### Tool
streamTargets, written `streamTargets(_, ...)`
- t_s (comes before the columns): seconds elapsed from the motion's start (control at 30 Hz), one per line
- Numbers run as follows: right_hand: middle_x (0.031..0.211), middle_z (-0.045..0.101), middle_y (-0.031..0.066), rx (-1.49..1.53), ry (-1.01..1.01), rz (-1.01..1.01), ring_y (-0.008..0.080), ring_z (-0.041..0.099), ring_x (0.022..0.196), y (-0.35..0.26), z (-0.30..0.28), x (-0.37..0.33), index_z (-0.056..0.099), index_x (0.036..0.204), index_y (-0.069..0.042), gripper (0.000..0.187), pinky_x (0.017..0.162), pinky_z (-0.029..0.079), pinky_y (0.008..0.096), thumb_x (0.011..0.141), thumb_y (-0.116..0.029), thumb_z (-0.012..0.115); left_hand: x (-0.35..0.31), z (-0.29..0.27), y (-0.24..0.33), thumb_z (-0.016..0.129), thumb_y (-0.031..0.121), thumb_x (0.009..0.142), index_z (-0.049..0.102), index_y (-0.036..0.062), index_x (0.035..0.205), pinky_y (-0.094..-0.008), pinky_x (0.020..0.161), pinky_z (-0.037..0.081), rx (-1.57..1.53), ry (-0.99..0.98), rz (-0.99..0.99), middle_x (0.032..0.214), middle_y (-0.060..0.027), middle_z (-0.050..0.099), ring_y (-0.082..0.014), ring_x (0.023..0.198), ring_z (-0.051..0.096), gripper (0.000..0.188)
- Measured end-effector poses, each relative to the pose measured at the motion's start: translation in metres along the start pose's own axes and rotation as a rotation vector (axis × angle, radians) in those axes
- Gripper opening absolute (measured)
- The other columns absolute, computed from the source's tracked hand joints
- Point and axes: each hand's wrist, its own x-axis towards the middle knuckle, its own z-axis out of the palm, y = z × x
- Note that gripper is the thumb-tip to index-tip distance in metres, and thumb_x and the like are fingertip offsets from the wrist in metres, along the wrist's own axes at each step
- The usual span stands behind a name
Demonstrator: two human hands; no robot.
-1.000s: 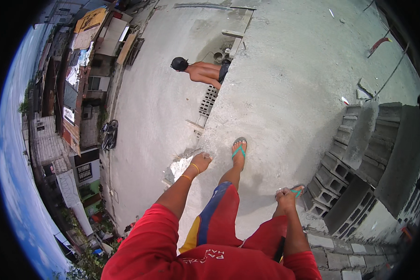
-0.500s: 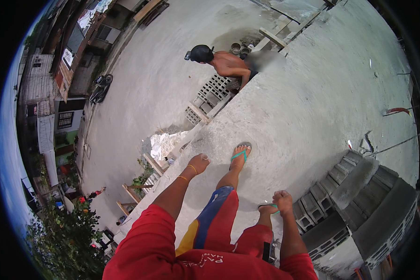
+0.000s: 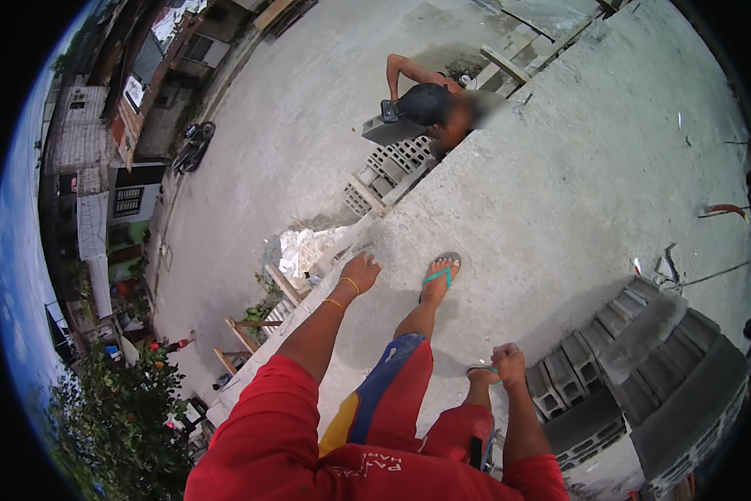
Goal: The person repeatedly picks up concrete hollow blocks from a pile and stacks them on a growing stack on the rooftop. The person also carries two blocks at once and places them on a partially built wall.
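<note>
My left hand (image 3: 361, 273) hangs over the grey concrete slab (image 3: 526, 200), near its left edge. Its fingers are loosely bent and slightly apart, and I see nothing in them. A yellow band circles the wrist. On the other side, my right hand (image 3: 509, 361) is curled closed with nothing visible in it, left of a stack of hollow concrete blocks (image 3: 588, 355). Below the slab's edge, a shirtless co-worker in a dark cap (image 3: 426, 104) with a head-mounted camera has an arm raised at a grey concrete block (image 3: 388, 130).
More hollow blocks (image 3: 400, 154) are piled beside the co-worker, below the slab's edge. A white sack (image 3: 304, 250) and wooden pieces (image 3: 242, 334) lie along that edge. Thin rebar (image 3: 718, 273) sticks out at the far right. A motorcycle (image 3: 193, 148) stands across the road.
The co-worker has bent forward and raised an arm, and a concrete block now shows beside the head. My left hand has moved slightly up, its fingers a little less curled.
</note>
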Motion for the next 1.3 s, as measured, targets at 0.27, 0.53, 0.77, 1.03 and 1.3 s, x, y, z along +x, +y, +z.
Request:
streamTargets(0.27, 0.077, 0.066, 0.0101, -0.109, -0.059, -0.080, 0.0162, 0.062, 0.065, -0.049, 0.019, 0.018, 0.062, 0.090, 0.002, 0.014, 0.060, 0.053, 0.0297, 0.086, -0.012, 0.061, 0.068, -0.085, 0.029, 0.069, 0.037, 0.089, 0.058, 0.0002, 0.131, -0.0412, 0.103, 0.046, 0.164, 0.412, 0.031, 0.132, -0.0219, 0.060, -0.0368, 0.124, 0.057, 0.057)
streamTargets(0.53, 0.073, 0.066, 0.0086, -0.172, -0.023, -0.166, 0.0167, 0.062, 0.063, -0.050, 0.048, 0.032, 0.065, 0.089, 0.000, 0.022, 0.061, 0.050, 0.0338, 0.089, -0.022, 0.066, 0.173, -0.185, 0.166, 0.069, 0.053, 0.085, 0.052, 0.0045, 0.139, -0.0445, 0.113, 0.030, 0.670, 0.652, 0.293, 0.144, -0.0182, 0.053, -0.0290, 0.135, 0.047, 0.074)
streamTargets(0.77, 0.075, 0.063, 0.0043, 0.043, -0.047, 0.011, 0.0119, 0.058, 0.064, -0.003, 0.046, 0.005, 0.062, 0.090, -0.001, 0.011, 0.059, 0.048, 0.0269, 0.087, -0.012, 0.063, 0.195, -0.229, 0.263, 0.074, 0.044, 0.081, 0.068, -0.0042, 0.118, -0.0413, 0.098, 0.049, 0.636, 0.081, -0.040, 0.117, -0.0222, 0.070, -0.0335, 0.111, 0.068, 0.061)
streamTargets(1.03, 0.077, 0.069, 0.0124, 0.059, 0.103, -0.111, 0.0234, 0.066, 0.070, -0.013, 0.023, -0.022, 0.065, 0.095, 0.000, 0.021, 0.068, 0.052, 0.0371, 0.090, -0.021, 0.066, 0.081, -0.164, 0.236, 0.078, 0.041, 0.077, 0.063, -0.0132, 0.113, -0.0410, 0.092, 0.053, 0.646, 0.119, 0.035, 0.112, -0.0302, 0.068, -0.0391, 0.106, 0.068, 0.066)
streamTargets(1.3, 0.111, 0.068, 0.0181, -0.198, 0.171, -0.802, 0.0379, 0.064, 0.101, -0.130, -0.043, -0.043, 0.067, 0.102, -0.002, 0.030, 0.089, 0.051, 0.0457, 0.089, -0.030, 0.066, -0.121, -0.074, 0.270, 0.074, 0.041, 0.080, 0.061, -0.0061, 0.102, -0.0441, 0.097, 0.048, 1.135, -0.269, 0.342, 0.092, -0.0254, 0.070, -0.0396, 0.094, 0.068, 0.053)
